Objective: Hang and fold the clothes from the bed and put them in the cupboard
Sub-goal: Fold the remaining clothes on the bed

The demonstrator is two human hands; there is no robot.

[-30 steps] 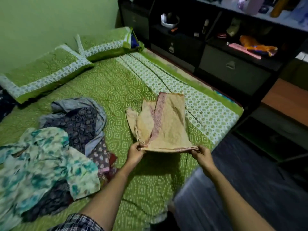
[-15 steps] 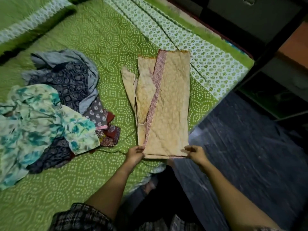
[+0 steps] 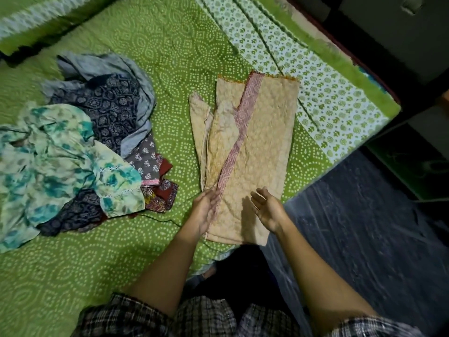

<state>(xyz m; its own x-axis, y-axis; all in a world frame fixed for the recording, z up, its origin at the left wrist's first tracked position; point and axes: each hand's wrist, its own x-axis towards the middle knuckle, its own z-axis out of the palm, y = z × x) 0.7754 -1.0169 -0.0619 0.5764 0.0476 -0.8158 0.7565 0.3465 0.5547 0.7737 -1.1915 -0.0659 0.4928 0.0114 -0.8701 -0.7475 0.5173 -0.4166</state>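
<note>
Fingers of the left hand lie straight on the beige garment. Right hand hovers alongside, relaxed, empty.

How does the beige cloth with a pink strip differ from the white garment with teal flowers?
The beige cloth with a pink strip lies flat; the white garment with teal flowers is crumpled. The cloth lies alone; the garment tops a clothes pile. Both rest on the green bedsheet.

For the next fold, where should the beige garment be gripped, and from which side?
Likely its two near corners, one per hand, from the person's side: the beige garment lies flat and long, running away, its short near end by the left hand and right hand.
</note>
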